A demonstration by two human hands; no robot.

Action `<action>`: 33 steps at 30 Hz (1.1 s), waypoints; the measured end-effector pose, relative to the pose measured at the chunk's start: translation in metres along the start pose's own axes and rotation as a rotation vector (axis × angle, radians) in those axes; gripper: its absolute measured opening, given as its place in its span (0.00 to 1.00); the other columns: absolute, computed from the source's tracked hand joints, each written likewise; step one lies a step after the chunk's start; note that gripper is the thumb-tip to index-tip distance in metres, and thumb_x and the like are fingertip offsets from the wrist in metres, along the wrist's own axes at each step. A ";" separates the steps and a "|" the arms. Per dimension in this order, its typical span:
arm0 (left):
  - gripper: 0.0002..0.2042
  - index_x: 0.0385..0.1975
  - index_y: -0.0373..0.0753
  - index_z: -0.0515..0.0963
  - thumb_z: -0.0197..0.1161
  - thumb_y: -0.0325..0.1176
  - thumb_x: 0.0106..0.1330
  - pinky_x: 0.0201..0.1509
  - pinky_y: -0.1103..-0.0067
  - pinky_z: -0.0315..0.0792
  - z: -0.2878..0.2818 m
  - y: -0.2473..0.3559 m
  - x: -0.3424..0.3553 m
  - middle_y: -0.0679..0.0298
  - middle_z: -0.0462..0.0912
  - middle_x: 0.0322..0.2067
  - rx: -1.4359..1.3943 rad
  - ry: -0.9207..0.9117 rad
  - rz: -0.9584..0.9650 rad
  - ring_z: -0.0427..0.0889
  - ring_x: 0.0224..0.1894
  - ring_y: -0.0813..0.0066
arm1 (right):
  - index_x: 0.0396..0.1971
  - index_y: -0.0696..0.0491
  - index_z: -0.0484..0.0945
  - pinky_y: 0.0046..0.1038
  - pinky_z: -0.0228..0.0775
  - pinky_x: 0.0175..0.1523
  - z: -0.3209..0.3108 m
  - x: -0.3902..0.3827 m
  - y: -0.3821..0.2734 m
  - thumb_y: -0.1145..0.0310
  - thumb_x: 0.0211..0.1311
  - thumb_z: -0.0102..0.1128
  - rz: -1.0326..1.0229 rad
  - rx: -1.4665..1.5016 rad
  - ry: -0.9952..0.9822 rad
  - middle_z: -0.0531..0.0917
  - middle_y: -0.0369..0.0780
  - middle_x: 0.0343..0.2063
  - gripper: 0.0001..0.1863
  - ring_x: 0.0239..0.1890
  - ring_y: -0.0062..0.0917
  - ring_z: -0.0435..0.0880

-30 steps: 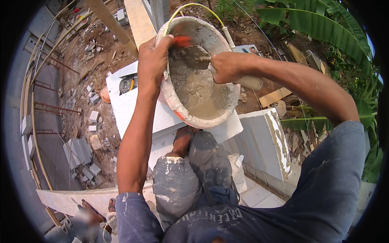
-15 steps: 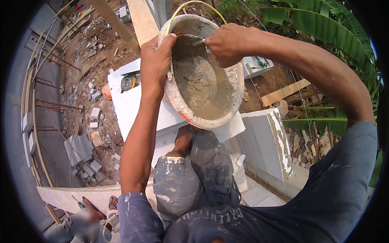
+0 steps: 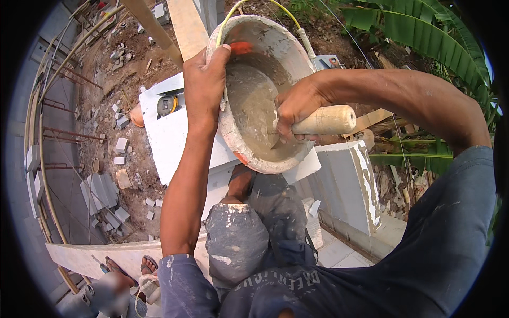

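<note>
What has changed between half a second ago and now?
The right hand, holding the trowel, has moved from the far rim of the bucket toward the near side; its wooden handle now shows. Nothing was released. The left hand still grips the rim; the tape measure stays.

Shows grey-white with orange-red patches on the bucket (image 3: 268, 37), yellow on its wire handle (image 3: 227, 20), dull grey-brown in the mortar (image 3: 246, 103). Runs pale tan along the tool handle (image 3: 326, 121). Appears dark grey splotched with white on the trousers (image 3: 236, 238), navy with pale lettering on the shirt (image 3: 435, 233), green on the leaves (image 3: 424, 34).
</note>
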State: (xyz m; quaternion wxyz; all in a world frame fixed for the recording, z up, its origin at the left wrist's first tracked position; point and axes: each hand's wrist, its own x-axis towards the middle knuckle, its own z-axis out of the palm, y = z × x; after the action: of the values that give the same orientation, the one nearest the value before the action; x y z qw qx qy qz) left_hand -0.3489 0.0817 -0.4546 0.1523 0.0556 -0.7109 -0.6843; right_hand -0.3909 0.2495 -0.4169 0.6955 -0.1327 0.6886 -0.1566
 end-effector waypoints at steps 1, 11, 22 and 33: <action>0.17 0.39 0.31 0.83 0.55 0.39 0.66 0.38 0.80 0.72 0.001 0.003 0.000 0.64 0.84 0.30 -0.021 -0.024 -0.030 0.79 0.31 0.81 | 0.31 0.62 0.79 0.29 0.75 0.24 0.000 -0.002 -0.001 0.67 0.47 0.63 -0.065 0.039 -0.031 0.78 0.39 0.19 0.15 0.18 0.25 0.80; 0.17 0.39 0.31 0.83 0.59 0.41 0.66 0.44 0.80 0.68 0.014 0.015 0.008 0.68 0.82 0.31 -0.020 -0.099 -0.081 0.76 0.34 0.82 | 0.26 0.62 0.81 0.37 0.78 0.34 -0.035 -0.018 0.044 0.70 0.45 0.61 0.032 -1.155 0.872 0.83 0.47 0.25 0.10 0.28 0.39 0.85; 0.19 0.32 0.28 0.81 0.57 0.43 0.64 0.37 0.80 0.67 0.033 0.017 0.010 0.68 0.78 0.24 0.084 -0.027 -0.024 0.72 0.29 0.80 | 0.27 0.61 0.84 0.39 0.77 0.41 -0.013 -0.028 0.019 0.66 0.45 0.59 -0.024 -0.860 0.725 0.85 0.50 0.30 0.14 0.38 0.40 0.86; 0.19 0.35 0.30 0.82 0.59 0.43 0.64 0.41 0.80 0.67 0.020 0.007 0.016 0.67 0.80 0.28 0.051 0.018 -0.062 0.74 0.32 0.80 | 0.26 0.66 0.80 0.36 0.75 0.32 0.017 -0.034 0.000 0.67 0.45 0.59 0.010 -0.486 0.482 0.84 0.48 0.23 0.15 0.27 0.38 0.84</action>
State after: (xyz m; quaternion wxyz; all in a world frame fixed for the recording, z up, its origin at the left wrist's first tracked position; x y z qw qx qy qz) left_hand -0.3685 0.0966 -0.4453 0.1359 0.0875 -0.7248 -0.6697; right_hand -0.3737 0.2629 -0.3855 0.4618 -0.2502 0.8509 -0.0115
